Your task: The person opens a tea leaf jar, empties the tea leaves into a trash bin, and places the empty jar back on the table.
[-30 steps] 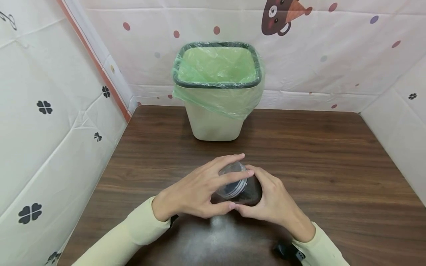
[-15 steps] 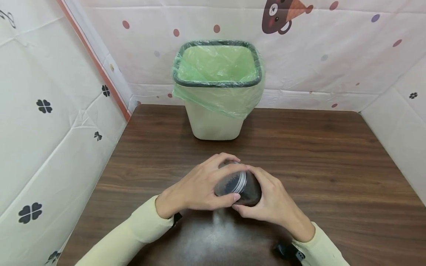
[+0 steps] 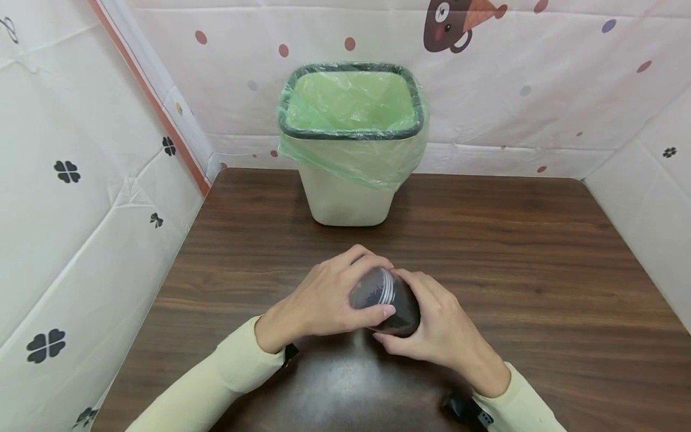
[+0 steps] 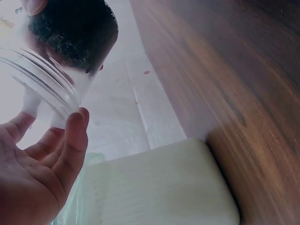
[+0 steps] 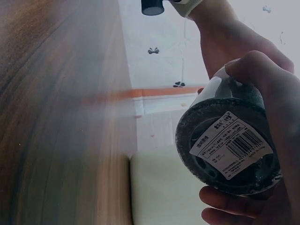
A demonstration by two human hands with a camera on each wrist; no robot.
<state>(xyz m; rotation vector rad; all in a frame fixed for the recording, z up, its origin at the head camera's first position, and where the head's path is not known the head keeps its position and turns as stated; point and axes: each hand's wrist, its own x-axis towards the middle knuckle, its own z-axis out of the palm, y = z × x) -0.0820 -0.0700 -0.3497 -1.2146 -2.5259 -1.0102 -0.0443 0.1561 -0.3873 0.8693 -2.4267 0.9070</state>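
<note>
A clear jar with dark contents is held tilted over the table, its lidded end toward the left. My left hand grips the clear lid, thumb in front and fingers over the far side. On the jar's body, my right hand curls its fingers and thumb round the right side. In the left wrist view, ridged rings circle the clear end and dark, crumbly matter fills the other part. A white barcode label on the jar's base shows in the right wrist view.
Behind the hands, a pale bin with a dark rim and green plastic liner stands on the brown wooden table. Patterned white sheets rise along the back and sides.
My left hand has gone from fingers spread loosely over the lid to a closer grip on it. The jar has tipped, its lid turning more to the left; the right hand keeps its hold.
</note>
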